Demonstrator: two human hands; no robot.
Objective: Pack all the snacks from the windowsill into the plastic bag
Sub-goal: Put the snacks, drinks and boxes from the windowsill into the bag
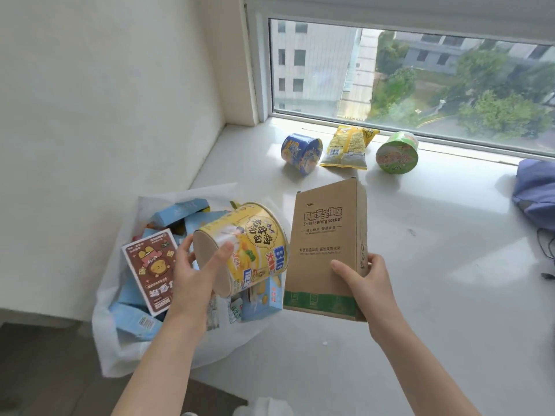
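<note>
a yellow noodle bowl (pixel 249 247) is held tilted over the open white plastic bag (pixel 111 340), which holds blue boxes (pixel 132 322) and a brown packet (pixel 153 271); a cardboard box (pixel 327 250) is held upright beside the bowl. on the windowsill (pixel 420 265) lie a blue cup (pixel 301 153), yellow chip bag (pixel 345 150) and green cup (pixel 397 153).

You are holding the noodle tub (pixel 255 247) in your left hand (pixel 192 274), tipped on its side above the plastic bag (pixel 120 349), which is lying at the near left of the windowsill (pixel 420 295) with small boxes (pixel 135 322) piling inside it. Your right hand (pixel 365 283) is gripping the cardboard box (pixel 327 235) just right of the tub. Far off, by the window (pixel 420 79), three snacks are lying in a row: the left cup (pixel 301 153), the chip packet (pixel 347 151) in the middle, the right cup (pixel 396 153). A cloth bundle (pixel 537 193) is sitting at the right edge.
</note>
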